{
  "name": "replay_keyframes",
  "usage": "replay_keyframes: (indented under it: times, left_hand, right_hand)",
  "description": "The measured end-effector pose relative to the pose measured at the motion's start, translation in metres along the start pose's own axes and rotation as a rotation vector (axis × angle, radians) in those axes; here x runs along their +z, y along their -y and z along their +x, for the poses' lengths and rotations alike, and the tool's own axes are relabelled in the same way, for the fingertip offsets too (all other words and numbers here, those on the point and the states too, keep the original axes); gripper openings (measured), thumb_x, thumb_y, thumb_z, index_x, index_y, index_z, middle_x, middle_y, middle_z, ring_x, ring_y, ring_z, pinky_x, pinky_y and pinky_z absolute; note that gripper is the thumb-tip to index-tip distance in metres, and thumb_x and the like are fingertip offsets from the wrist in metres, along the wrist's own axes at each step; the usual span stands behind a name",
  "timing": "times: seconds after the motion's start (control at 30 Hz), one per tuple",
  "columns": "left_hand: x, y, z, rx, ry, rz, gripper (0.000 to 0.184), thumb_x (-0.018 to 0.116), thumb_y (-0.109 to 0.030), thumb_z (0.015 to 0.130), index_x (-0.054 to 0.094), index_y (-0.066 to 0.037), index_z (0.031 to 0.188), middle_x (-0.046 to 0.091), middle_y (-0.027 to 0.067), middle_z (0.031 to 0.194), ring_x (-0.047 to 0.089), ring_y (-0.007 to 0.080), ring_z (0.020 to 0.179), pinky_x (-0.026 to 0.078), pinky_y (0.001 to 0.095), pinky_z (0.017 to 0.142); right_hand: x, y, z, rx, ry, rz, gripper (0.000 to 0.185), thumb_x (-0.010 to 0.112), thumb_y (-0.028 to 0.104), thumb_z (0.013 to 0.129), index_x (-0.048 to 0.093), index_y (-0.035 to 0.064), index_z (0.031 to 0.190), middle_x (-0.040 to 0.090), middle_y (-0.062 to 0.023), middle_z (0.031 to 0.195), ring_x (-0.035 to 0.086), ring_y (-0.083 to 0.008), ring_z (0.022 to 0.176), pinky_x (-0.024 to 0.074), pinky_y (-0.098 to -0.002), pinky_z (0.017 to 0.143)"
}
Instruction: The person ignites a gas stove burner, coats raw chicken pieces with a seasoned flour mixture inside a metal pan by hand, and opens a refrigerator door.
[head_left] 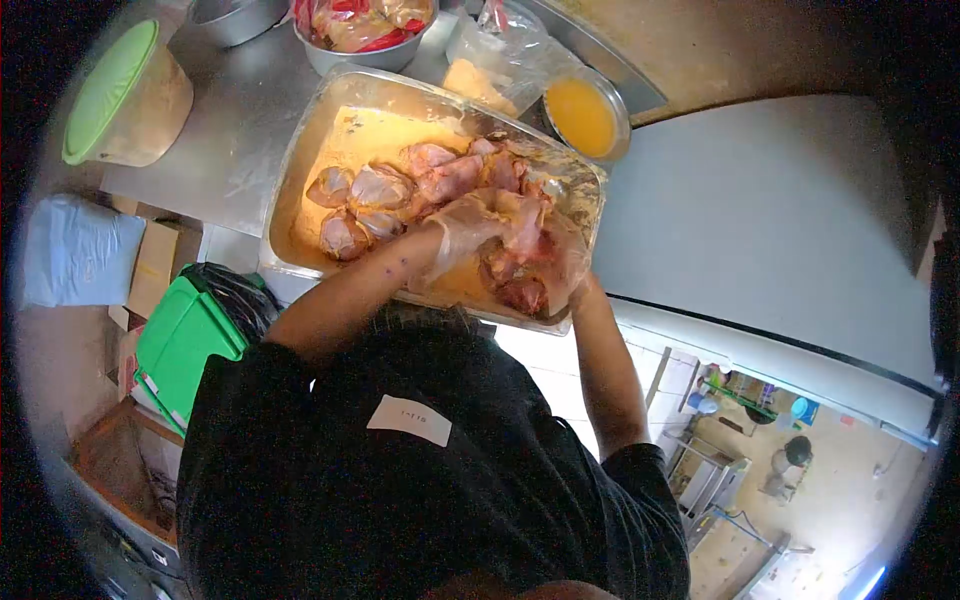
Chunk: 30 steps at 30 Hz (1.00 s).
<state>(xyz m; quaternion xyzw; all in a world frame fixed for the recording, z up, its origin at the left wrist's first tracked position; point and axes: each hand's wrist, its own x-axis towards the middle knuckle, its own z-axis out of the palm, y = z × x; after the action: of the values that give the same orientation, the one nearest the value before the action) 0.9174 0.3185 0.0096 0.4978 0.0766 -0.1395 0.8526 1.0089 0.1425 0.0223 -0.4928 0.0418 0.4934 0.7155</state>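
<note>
A deep metal tray [278,225] holds several raw meat pieces, which look like chicken [380,185], in an orange-yellow coating. My left hand [468,226], in a clear plastic glove, reaches into the right half of the tray with its fingers closed around a pale pink piece of raw meat [522,228]. On the other side of that piece, my right hand [566,254], also gloved, presses against it with curled fingers. Below them lies a darker red piece [524,294]. Glove film and meat partly hide the fingertips.
Behind the tray are a bowl of bagged food [365,55], a plastic bag [497,40] and a bowl of yellow liquid [582,115]. A green-lidded tub [130,100] stands left, above a green bin [190,340]. A pale flat surface [760,220] adjoins on the right.
</note>
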Motion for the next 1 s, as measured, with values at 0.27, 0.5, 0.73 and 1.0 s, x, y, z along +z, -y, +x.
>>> replay_keyframes:
  times: [0.27,0.5,0.73,1.0]
  left_hand:
    - [0.001,-0.001,-0.022,0.262,-0.215,0.452,0.028,0.066,-0.024,0.082,0.06,-0.004,0.101,0.065,0.0102,0.095,0.061,0.0247,0.086,0.051,0.0367,0.073]
    - [-0.009,-0.009,-0.014,0.054,0.166,1.435,0.035,0.057,-0.03,0.085,0.059,0.002,0.098,0.061,0.0248,0.093,0.059,0.0377,0.087,0.047,0.0433,0.08]
    - [-0.005,0.035,-0.017,0.265,0.181,1.34,0.039,0.048,-0.031,0.09,0.059,0.0,0.111,0.064,0.0234,0.098,0.062,0.0361,0.095,0.048,0.0443,0.085]
    - [0.015,0.062,-0.006,0.088,-0.05,1.539,0.034,0.048,-0.022,0.087,0.06,-0.003,0.112,0.064,0.0192,0.098,0.062,0.0316,0.09,0.049,0.0445,0.082]
  right_hand:
    - [-0.043,-0.05,0.006,-0.217,0.191,-0.73,0.037,0.069,0.023,0.082,0.057,0.0035,0.111,0.066,-0.0062,0.097,0.064,-0.0191,0.077,0.0524,-0.0352,0.062]
    - [0.024,-0.009,-0.017,0.309,-0.143,-1.173,0.021,0.072,0.014,0.074,0.063,-0.0007,0.086,0.064,-0.0097,0.072,0.061,-0.0158,0.062,0.0501,-0.0281,0.057]
    - [-0.012,-0.042,-0.004,-0.087,-0.07,-1.428,0.026,0.064,0.021,0.08,0.059,0.0039,0.099,0.065,-0.0122,0.08,0.063,-0.0253,0.072,0.0514,-0.0358,0.067]
    - [-0.032,-0.05,0.0,-0.569,0.128,-2.067,0.029,0.06,0.022,0.08,0.057,0.0056,0.104,0.061,-0.0162,0.084,0.062,-0.0329,0.08,0.052,-0.0402,0.07]
